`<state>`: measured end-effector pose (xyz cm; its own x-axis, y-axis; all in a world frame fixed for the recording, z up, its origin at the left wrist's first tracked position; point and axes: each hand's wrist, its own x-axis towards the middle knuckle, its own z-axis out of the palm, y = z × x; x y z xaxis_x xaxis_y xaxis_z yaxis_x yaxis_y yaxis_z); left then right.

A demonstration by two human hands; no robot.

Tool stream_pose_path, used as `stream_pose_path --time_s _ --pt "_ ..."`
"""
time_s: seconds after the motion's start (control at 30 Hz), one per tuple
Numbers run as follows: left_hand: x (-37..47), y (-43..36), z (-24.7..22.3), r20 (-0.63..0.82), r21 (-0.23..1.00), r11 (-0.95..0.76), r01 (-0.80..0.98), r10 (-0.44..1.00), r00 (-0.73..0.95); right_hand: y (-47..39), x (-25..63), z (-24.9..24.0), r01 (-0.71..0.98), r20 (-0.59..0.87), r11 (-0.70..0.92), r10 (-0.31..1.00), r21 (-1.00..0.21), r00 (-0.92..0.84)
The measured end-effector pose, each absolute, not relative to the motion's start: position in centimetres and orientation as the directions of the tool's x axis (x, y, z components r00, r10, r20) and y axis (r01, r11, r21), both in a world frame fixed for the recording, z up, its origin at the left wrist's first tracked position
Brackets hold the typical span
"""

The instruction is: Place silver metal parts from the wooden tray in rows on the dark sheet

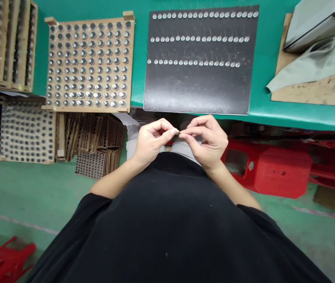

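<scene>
My left hand (pixel 155 138) and my right hand (pixel 206 140) meet over my lap, just off the table's front edge. Thumb and forefinger of each are pinched on one tiny brownish part (pixel 178 133), too small to name. Beyond them lies a black board (pixel 197 88) with three rows of small round silvery pieces, fine wires rising from them. To its left, a wooden tray (pixel 89 108) holds rows of dark cylindrical parts, many with shiny metal tops; some in the far left corner look plain dark.
The table (pixel 139 59) is green. More wooden racks (pixel 6 43) stand at far left, with stacked trays (pixel 27 131) below. A pale cloth (pixel 309 65) and a box (pixel 311 21) rest on cardboard at right. Red stools (pixel 282 169) stand under the table's right side.
</scene>
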<state>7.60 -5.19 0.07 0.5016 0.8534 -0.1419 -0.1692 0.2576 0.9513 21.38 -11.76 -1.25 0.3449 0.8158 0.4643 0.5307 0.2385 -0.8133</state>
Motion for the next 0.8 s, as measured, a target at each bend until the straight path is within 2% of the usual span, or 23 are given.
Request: stream_pose_path --time_s 0.23,0.33,0.4,0.5,0.6,0.8 --pt "7.15 -5.25 -0.24 -0.129 0.955 0.239 -0.177 0.87 0.476 -11.64 20.76 -1.16 0.52 0.418 0.211 0.85 -0.827 0.32" --pt "7.04 -5.26 -0.18 -0.185 0.934 0.309 -0.178 0.846 0.5 -11.58 20.54 -1.13 0.478 0.394 0.216 0.865 -0.851 0.312" --pt "6.98 -5.24 -0.05 -0.241 0.904 0.387 -0.183 0.813 0.53 -11.55 20.53 -1.24 0.394 0.355 0.214 0.873 -0.894 0.333" --pt "6.87 -5.23 0.17 -0.279 0.873 0.448 -0.194 0.784 0.555 -11.47 20.72 -1.53 0.183 0.198 0.136 0.903 -0.974 0.382" --pt "6.8 -5.29 0.31 -0.275 0.872 0.448 -0.195 0.78 0.562 -11.3 20.94 -1.59 0.039 0.071 0.062 0.945 -0.997 0.318" --pt "6.84 -5.52 0.59 -0.257 0.885 0.427 -0.185 0.78 0.57 -11.12 20.83 -0.7 0.159 0.175 0.131 0.934 -0.979 0.312"
